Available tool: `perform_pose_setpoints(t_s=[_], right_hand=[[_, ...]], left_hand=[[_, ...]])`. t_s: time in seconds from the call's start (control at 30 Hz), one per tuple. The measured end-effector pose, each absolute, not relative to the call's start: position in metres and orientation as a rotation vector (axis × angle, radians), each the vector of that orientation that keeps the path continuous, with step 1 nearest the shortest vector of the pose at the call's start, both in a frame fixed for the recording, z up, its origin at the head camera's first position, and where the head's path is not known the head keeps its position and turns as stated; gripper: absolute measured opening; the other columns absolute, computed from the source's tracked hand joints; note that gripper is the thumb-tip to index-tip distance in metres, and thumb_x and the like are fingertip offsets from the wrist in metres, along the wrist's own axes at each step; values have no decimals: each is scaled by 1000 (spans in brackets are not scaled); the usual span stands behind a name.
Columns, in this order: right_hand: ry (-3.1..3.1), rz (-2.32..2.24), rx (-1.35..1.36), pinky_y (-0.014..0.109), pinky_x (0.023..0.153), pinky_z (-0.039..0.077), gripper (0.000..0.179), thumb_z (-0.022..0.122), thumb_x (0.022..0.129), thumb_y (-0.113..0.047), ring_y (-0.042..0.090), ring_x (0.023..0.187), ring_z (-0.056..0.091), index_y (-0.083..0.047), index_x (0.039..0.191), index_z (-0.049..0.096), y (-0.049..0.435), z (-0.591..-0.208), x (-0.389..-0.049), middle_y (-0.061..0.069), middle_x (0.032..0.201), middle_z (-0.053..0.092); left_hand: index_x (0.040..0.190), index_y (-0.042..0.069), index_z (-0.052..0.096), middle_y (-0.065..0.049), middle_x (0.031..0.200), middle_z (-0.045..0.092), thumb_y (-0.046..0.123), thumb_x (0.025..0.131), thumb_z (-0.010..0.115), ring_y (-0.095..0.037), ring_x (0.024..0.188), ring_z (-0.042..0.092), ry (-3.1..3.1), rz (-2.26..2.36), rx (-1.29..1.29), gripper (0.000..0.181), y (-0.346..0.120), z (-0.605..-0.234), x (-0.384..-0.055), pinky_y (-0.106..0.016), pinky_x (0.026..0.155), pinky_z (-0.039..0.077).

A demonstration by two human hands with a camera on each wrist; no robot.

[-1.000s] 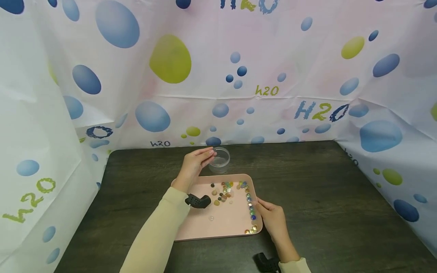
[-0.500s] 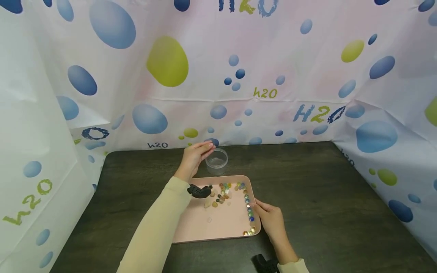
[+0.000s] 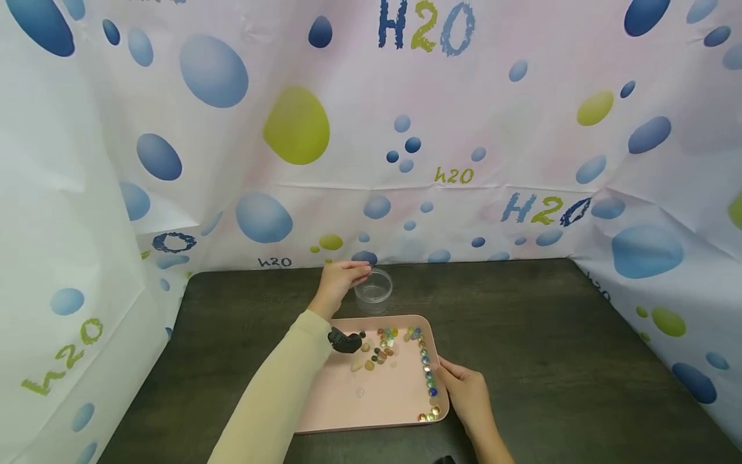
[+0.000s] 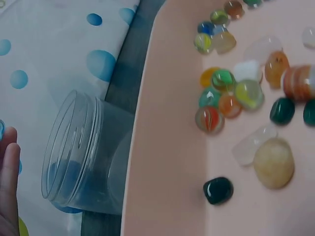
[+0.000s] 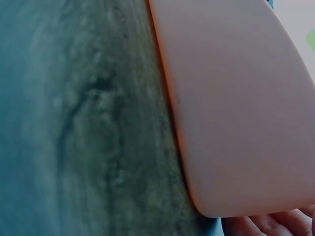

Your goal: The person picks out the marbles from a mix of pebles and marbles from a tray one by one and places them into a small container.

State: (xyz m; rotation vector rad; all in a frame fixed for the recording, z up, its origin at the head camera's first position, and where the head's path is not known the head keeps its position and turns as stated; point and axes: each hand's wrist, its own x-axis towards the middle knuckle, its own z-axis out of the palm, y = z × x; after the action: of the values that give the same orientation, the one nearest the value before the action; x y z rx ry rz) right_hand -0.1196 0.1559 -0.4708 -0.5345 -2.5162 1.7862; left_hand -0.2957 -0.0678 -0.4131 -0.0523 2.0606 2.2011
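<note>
My left hand (image 3: 338, 285) reaches over the tray's far edge, its fingertips beside the rim of a clear plastic jar (image 3: 373, 300). Thumb and fingers pinch a small blue glassy piece (image 4: 1, 131), cut off by the left wrist view's edge. The lidless jar stands just behind a pink tray (image 3: 339, 409). At the tray's right side my right hand (image 3: 471, 394) grips the rim, with its fingers (image 5: 290, 222) under the edge in the right wrist view. Glass marbles (image 3: 429, 376) line the tray's right side; more marbles (image 4: 224, 93) and polished stones (image 4: 274, 163) cluster near the far side.
The tray lies on a dark wood-grain table (image 3: 556, 361). A white curtain (image 3: 522, 103) with blue and green spots hangs behind the table and along both sides. A black wrist strap device (image 3: 344, 341) sits over the tray's left part.
The left hand has lifted from the jar's near left side and shifted to its upper left rim, its forearm uncovering a pale stone. The right hand keeps its grip; the head view has tilted up.
</note>
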Motion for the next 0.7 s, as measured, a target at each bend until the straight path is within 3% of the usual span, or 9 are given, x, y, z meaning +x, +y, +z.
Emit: perform_pose_setpoints(t_s=[0.1,0.27,0.7], right_hand=[[-2516,1779,-537,35,75,56,42,68,84,-35,28,100,65,-4,111,68,156,-470,-120,16,105,67],[-2506,1803,-535,34,74,56,41,68,84,-34,27,99,66,-3,111,68,156,-472,-120,16,105,68],[-2505,1800,-529,33,75,56,40,69,84,-33,26,99,65,-4,111,68,157,-472,-122,15,106,68]], left_hand=[[108,-6,66,-23,112,64,6,84,67,-21,96,67,2079,2177,-46,27,-67,-410,-298,-33,88,51],[102,-1,70,-18,105,68,7,84,68,-16,90,68,2147,2123,-54,20,-66,-411,-295,-38,91,50],[101,3,72,-9,97,71,19,80,73,-18,89,68,2455,1844,-48,26,-64,-410,-296,-39,84,53]])
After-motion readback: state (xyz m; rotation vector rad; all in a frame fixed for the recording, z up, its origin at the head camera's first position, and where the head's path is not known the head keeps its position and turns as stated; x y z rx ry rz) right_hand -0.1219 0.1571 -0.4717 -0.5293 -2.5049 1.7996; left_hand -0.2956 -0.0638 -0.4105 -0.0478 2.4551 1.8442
